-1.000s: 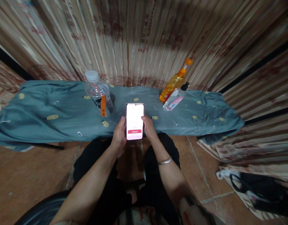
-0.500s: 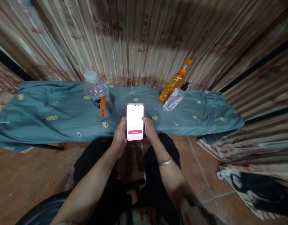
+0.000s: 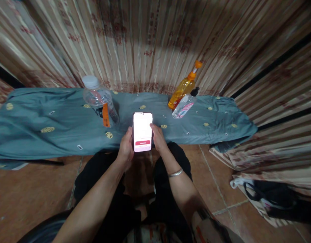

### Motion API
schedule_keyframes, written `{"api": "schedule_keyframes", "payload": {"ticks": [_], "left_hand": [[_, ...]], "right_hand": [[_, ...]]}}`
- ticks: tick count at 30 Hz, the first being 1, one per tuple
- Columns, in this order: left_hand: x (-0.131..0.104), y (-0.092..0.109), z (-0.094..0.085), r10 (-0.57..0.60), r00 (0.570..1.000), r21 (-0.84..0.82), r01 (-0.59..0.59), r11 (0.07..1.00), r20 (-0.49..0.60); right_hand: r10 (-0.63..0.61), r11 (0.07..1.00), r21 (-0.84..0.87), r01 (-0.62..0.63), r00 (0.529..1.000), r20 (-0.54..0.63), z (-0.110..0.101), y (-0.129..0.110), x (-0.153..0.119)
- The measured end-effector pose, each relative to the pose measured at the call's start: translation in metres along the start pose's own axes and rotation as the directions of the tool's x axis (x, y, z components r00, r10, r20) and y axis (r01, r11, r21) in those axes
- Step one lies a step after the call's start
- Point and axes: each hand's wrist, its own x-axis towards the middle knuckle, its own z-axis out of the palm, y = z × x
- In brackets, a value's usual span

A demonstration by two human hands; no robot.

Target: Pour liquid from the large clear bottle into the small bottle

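Observation:
Between both hands is a smartphone (image 3: 142, 130), held upright with its screen lit white and a red bar near the bottom. My left hand (image 3: 126, 145) grips its left edge, the thumb along the side and the other fingers hidden behind. My right hand (image 3: 158, 136) holds the right edge, with its thumb at the screen's border. Beyond the left hand a large clear plastic bottle (image 3: 98, 98) with a white cap and orange label stands on the cloth. Past the right hand are an orange pump bottle (image 3: 182, 91) and a clear bottle with a black top (image 3: 184, 106).
A narrow table under a green cloth (image 3: 61, 108) with yellow prints runs across in front of me. Pleated curtains (image 3: 137, 44) hang behind and to the right. A black bag (image 3: 274, 195) lies low at the right. A black rounded seat edge (image 3: 46, 229) shows at lower left.
The whole view has shifted slightly, so everything sits a little further left. Both hands keep their hold on the smartphone, and its screen looks the same.

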Motion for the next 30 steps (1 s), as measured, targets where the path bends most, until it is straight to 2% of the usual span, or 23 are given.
{"api": "schedule_keyframes", "payload": {"ticks": [9, 18, 25, 30], "left_hand": [[0.001, -0.003, -0.002, 0.006, 1.0, 0.013, -0.006, 1.0, 0.008], [0.002, 0.007, -0.003, -0.005, 1.0, -0.024, 0.005, 1.0, 0.001], [0.002, 0.016, -0.001, 0.03, 1.0, -0.029, -0.03, 0.999, -0.009], [0.001, 0.015, 0.001, 0.014, 1.0, -0.025, -0.014, 1.0, -0.008]], "right_hand": [[0.026, 0.999, 0.034, -0.026, 0.999, -0.019, 0.0, 0.003, 0.001], [0.009, 0.998, 0.061, -0.013, 0.998, 0.07, -0.006, 0.022, 0.001], [0.037, 0.997, 0.055, -0.054, 0.963, 0.266, -0.01, 0.023, -0.01], [0.059, 0.997, 0.029, -0.068, 0.965, 0.254, -0.009, 0.024, -0.011]]}}
